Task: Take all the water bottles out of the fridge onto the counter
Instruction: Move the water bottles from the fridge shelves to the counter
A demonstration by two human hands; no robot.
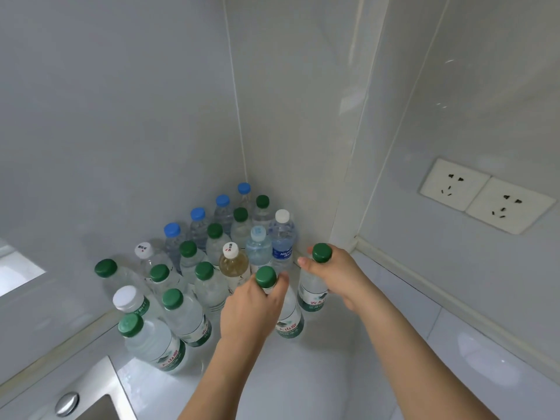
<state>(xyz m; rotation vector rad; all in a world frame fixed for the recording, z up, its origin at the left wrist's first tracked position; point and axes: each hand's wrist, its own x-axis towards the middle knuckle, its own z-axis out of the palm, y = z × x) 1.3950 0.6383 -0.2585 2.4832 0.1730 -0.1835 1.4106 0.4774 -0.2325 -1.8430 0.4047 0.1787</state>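
Observation:
Several water bottles stand packed in the far corner of the white counter, with green, blue and white caps. My left hand grips the neck of a green-capped bottle standing at the front of the group. My right hand is wrapped around the neck of another green-capped bottle just to its right, close to the wall. Both bottles are upright with their bases at the counter. A yellowish bottle with a white cap stands right behind my left hand. The fridge is out of view.
Grey walls meet in a corner behind the bottles. Two white wall sockets sit on the right wall above the counter. A steel sink with a round chrome knob lies at the bottom left. A pale ledge shows at the left edge.

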